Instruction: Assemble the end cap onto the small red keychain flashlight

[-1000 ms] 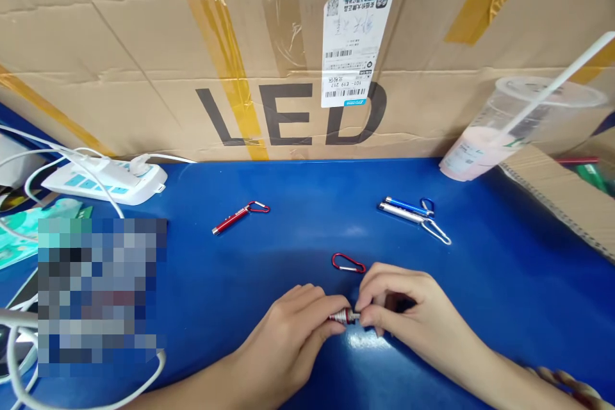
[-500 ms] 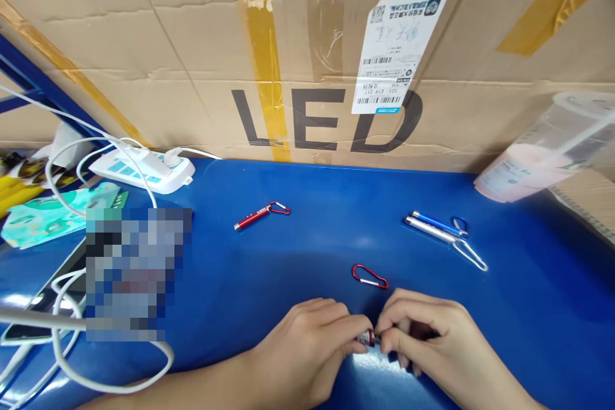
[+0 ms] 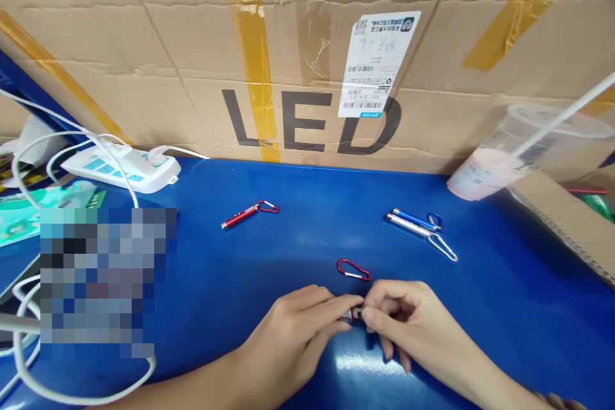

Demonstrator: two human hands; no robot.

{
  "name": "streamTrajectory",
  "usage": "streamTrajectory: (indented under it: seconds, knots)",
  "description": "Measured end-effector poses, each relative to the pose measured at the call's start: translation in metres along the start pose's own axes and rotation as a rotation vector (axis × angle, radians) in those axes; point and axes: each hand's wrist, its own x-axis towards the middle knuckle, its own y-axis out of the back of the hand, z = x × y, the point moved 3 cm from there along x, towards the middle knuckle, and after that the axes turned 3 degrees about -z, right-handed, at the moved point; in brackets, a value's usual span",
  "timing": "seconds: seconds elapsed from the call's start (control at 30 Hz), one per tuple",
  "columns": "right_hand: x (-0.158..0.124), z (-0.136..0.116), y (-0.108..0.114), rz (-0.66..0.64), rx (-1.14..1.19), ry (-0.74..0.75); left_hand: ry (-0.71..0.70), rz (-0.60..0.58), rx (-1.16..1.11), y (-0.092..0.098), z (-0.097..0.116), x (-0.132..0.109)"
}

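Observation:
Low over the blue table, my left hand and my right hand meet fingertip to fingertip, both pinched on a small red pen light that shows only as a short red and silver piece between them. A loose red carabiner clip lies just beyond my fingers. Farther back on the left lies a whole red pen light with its clip attached. At the back right, a blue pen light and a silver pen light lie side by side with their clips.
A large cardboard box printed "LED" walls off the back of the table. A white power strip with white cables sits at the left. A plastic cup with a straw leans at the right, beside a cardboard edge.
The view has swung a little left and right between frames. My hands stay joined on the small red pen light, with the fingers shifting slightly on it. The other things have not moved.

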Motion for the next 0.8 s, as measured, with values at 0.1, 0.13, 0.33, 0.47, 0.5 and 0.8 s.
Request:
streamTrajectory:
  seconds: [0.1, 0.13, 0.33, 0.47, 0.5, 0.8]
  knots:
    - [0.001, 0.0, 0.002, -0.002, -0.028, 0.029, 0.079, 0.001, -0.042, 0.0, -0.002, 0.002]
    - [0.001, -0.001, 0.003, 0.008, -0.069, 0.067, 0.105, -0.002, -0.054, 0.001, -0.002, 0.003]
    - [-0.01, -0.023, 0.016, 0.182, -0.451, 0.766, 0.171, 0.028, -0.108, 0.004, 0.0, 0.007]
    - [-0.017, -0.025, 0.017, 0.172, -0.72, 1.052, 0.163, -0.037, -0.078, 0.003, -0.001, 0.006]
    - [-0.018, -0.025, 0.017, 0.165, -0.759, 1.076, 0.157, -0.055, -0.073, 0.002, -0.002, 0.006]
    - [-0.02, -0.027, 0.014, 0.147, -0.762, 1.09, 0.089, -0.054, -0.071, -0.003, -0.008, 0.002]
